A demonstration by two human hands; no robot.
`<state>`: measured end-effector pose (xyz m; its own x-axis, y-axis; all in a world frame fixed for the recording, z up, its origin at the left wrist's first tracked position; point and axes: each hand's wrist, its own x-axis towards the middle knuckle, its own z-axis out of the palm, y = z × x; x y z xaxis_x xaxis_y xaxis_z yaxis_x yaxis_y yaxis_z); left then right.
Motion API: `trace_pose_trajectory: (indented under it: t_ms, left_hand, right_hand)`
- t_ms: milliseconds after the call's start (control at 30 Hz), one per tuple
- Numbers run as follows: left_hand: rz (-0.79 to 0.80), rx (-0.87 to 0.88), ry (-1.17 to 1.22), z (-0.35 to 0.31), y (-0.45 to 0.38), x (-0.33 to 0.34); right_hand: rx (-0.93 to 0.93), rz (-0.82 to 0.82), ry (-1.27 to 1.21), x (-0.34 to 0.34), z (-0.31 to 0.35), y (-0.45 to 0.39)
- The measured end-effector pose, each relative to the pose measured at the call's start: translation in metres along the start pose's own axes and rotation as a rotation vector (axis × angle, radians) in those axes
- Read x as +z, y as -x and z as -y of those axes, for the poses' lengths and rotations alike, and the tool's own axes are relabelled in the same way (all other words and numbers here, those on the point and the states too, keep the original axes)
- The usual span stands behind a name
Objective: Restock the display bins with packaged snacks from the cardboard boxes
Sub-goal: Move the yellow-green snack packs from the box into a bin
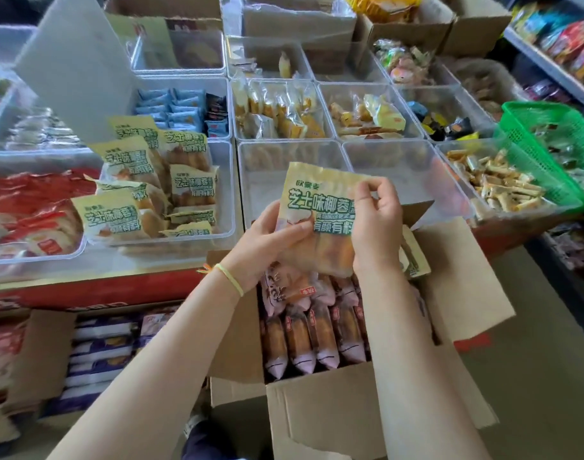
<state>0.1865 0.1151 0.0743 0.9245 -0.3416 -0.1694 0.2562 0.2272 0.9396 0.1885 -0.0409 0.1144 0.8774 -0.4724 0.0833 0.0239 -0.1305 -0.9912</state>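
Note:
A yellow snack packet (320,207) with green lettering is held upright above the open cardboard box (320,413). My left hand (270,240) grips its lower left side, thumb across the front. My right hand (377,220) pinches its right edge near the top. The box below holds rows of pink-wrapped bread packets (317,343). Several matching yellow packets (151,180) stand in a clear display bin (229,194) to the left. Another yellow packet (413,257) peeks out behind my right wrist.
Clear bins fill the counter: an empty-looking one (400,174) straight ahead, red packets (31,220) at left, small gold-wrapped sweets (496,180) at right. A green basket (556,147) stands far right. Boxes of purple-white packets (101,353) sit under the red counter edge (95,290).

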Motion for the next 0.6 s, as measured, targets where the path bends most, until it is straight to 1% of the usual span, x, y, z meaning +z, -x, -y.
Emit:
trace_pose_trajectory:
  t_ms: [100, 167, 233, 300, 367, 400, 433, 467, 600]
  left_hand:
    - [-0.054, 0.048, -0.067, -0.016, 0.01, -0.038]
    - [-0.138, 0.092, -0.086, -0.027, 0.016, -0.065]
    - [-0.25, 0.133, -0.086, -0.037, 0.021, -0.092]
    - [-0.359, 0.16, -0.086, -0.044, 0.022, -0.119]
    - [-0.431, 0.154, -0.039, -0.049, 0.021, -0.148]
    - [-0.438, 0.149, -0.008, -0.051, 0.019, -0.162]
    - [-0.438, 0.142, 0.013, -0.054, 0.016, -0.176]
    - [-0.439, 0.135, 0.013, -0.055, 0.012, -0.189]
    - [-0.431, 0.076, 0.03, -0.053, -0.007, -0.231]
  right_hand:
    - [0.092, -0.078, -0.031, 0.045, 0.003, 0.005]
    - [0.137, -0.079, -0.051, 0.078, 0.005, 0.009]
    - [0.15, -0.046, -0.039, 0.113, 0.007, 0.013]
    - [0.18, 0.065, 0.002, 0.143, 0.006, 0.016]
    - [0.296, 0.32, 0.068, 0.167, 0.003, 0.02]
    - [0.367, 0.465, 0.094, 0.178, 0.003, 0.023]
    - [0.422, 0.573, 0.111, 0.187, 0.001, 0.026]
    - [0.468, 0.632, 0.116, 0.196, 0.0, 0.028]
    - [0.6, 0.684, 0.136, 0.225, -0.005, 0.016]
